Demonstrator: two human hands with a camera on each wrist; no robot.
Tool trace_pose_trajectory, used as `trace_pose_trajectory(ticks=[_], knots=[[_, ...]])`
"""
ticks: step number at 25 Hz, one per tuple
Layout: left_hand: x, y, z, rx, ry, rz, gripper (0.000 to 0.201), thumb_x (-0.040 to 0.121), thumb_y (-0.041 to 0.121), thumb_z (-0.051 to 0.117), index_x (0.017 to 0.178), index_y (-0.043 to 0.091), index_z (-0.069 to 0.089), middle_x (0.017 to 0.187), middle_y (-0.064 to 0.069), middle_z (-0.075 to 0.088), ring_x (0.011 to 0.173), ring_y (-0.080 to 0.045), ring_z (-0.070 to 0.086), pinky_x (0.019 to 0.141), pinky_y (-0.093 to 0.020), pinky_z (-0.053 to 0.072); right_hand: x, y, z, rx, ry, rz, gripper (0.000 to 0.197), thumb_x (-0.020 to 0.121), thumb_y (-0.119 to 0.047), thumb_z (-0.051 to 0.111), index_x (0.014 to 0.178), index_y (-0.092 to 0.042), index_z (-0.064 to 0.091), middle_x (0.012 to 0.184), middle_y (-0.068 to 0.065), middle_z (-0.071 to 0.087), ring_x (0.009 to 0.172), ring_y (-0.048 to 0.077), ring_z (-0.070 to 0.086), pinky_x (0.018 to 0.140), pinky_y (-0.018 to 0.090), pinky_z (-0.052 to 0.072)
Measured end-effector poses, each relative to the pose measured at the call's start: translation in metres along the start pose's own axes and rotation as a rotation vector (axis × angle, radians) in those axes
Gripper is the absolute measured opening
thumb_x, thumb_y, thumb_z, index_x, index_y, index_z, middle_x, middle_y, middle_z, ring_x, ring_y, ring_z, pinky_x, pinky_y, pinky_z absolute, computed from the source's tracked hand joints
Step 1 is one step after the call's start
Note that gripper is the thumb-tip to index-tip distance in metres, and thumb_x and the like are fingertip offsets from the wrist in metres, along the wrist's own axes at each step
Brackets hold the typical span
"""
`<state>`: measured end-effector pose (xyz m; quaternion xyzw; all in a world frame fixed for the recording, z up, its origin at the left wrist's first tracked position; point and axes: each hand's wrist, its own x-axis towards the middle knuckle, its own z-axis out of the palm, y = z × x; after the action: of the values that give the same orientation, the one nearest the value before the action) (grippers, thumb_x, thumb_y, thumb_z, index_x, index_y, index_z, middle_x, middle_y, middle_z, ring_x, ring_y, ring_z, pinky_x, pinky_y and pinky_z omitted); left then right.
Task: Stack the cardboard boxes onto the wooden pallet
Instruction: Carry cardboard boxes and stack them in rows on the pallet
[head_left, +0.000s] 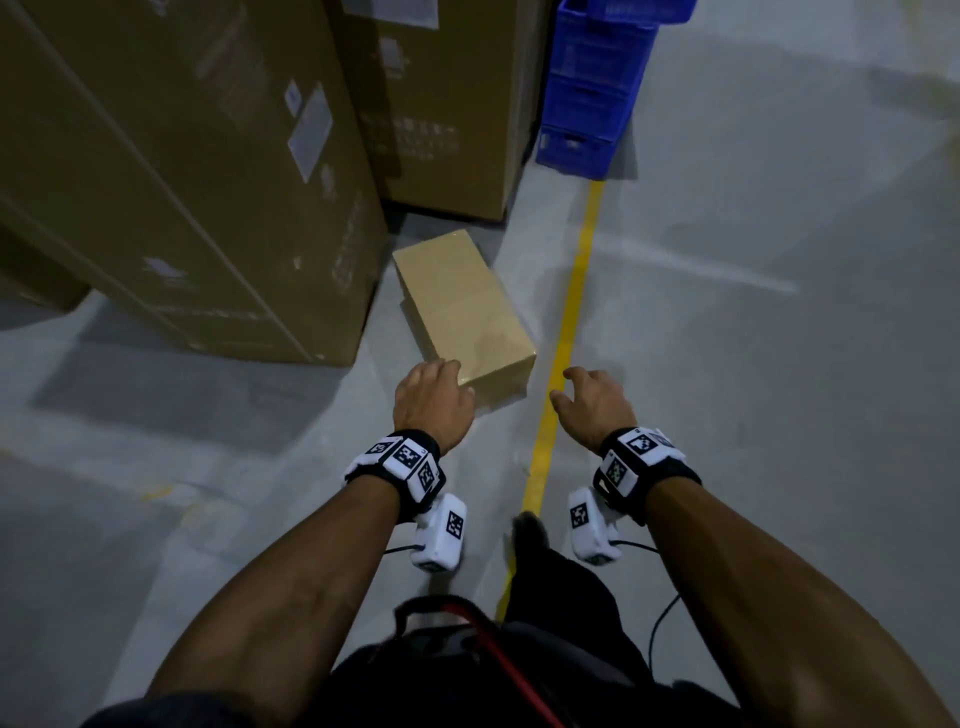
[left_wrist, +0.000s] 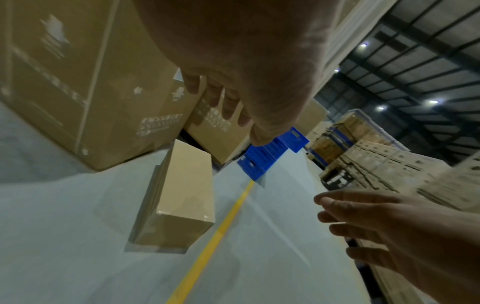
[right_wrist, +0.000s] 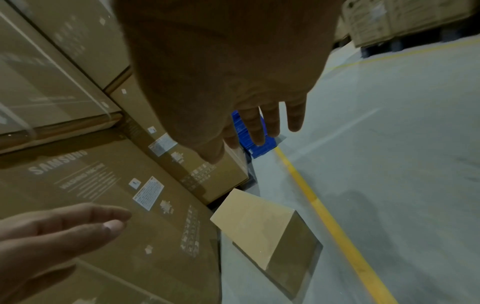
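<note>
On the grey floor (head_left: 727, 364), a small box (head_left: 462, 306) lies beside a yellow line (head_left: 576, 291), with both hands reaching toward it.

The left hand (head_left: 431, 400) hangs over the box's near end, fingers spread and loosely bent, holding nothing; from the left wrist view it is clear of the box, not touching. The right hand (head_left: 592, 405) is over the yellow line, just right of the box, fingers apart and relaxed, also holding nothing. The box lies flat and closed, its long side running away from the person, close against a big carton (head_left: 182, 171). A second big carton (head_left: 447, 104) stands behind it, and a stack of blue crates (head_left: 592, 88) sits farther along the line. No pallet under the box is visible.
</note>
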<state>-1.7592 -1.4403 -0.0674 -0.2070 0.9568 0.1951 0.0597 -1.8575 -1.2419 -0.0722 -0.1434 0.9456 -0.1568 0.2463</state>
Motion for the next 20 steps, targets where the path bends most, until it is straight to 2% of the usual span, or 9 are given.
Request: trace_pose_trajectory(ticks=[4,7,11,16,20], knots=[[0.067,0.010,-0.013,-0.081,0.023,-0.159,0.049,0.099,0.032,0.047,0.143,0.011,0.045,0.148,-0.010,0.046,0.136,-0.029,0.038,0.112,-0.037,0.030,0.090,-0.014,-0.041,-0.022,-0.061,-0.088,0.052,0.103,-0.041,0.045,0.147,-0.015,0.041,0.148,0.018,0.042,0.133,0.040,0.040,0.108,0.048,0.039],[0.116,0.007,-0.025,-0.119,0.051,-0.261,0.046,0.099,0.032,0.049,0.139,0.009,0.050,0.144,-0.011,0.050,0.134,-0.030,0.042,0.108,-0.037,0.033,0.149,-0.033,-0.062,-0.023,-0.097,-0.129,0.053,0.102,-0.043,0.046,0.147,-0.016,0.041,0.148,0.017,0.043,0.135,0.037,0.039,0.109,0.048,0.038],[0.186,-0.015,-0.027,-0.214,0.019,-0.387,0.049,0.099,0.035,0.050,0.140,0.009,0.048,0.146,-0.012,0.048,0.132,-0.033,0.044,0.106,-0.041,0.037,0.226,-0.055,-0.071,0.036,-0.142,-0.092,0.053,0.103,-0.040,0.048,0.150,-0.016,0.038,0.151,0.017,0.039,0.137,0.037,0.038,0.110,0.047,0.038],[0.293,-0.063,0.005,-0.453,-0.065,-0.549,0.060,0.095,0.042,0.057,0.147,0.017,0.040,0.148,-0.014,0.044,0.133,-0.035,0.044,0.108,-0.044,0.039,0.328,-0.069,-0.051,0.112,-0.142,0.015,0.055,0.103,-0.038,0.050,0.151,-0.017,0.035,0.150,0.018,0.038,0.134,0.039,0.041,0.108,0.046,0.038],[0.375,-0.109,0.052,-0.601,-0.140,-0.630,0.068,0.093,0.043,0.061,0.151,0.019,0.033,0.151,-0.014,0.040,0.134,-0.035,0.043,0.108,-0.041,0.039,0.407,-0.062,-0.006,0.173,-0.177,0.123,0.059,0.102,-0.037,0.053,0.153,-0.016,0.031,0.151,0.019,0.040,0.135,0.037,0.043,0.106,0.048,0.041]])
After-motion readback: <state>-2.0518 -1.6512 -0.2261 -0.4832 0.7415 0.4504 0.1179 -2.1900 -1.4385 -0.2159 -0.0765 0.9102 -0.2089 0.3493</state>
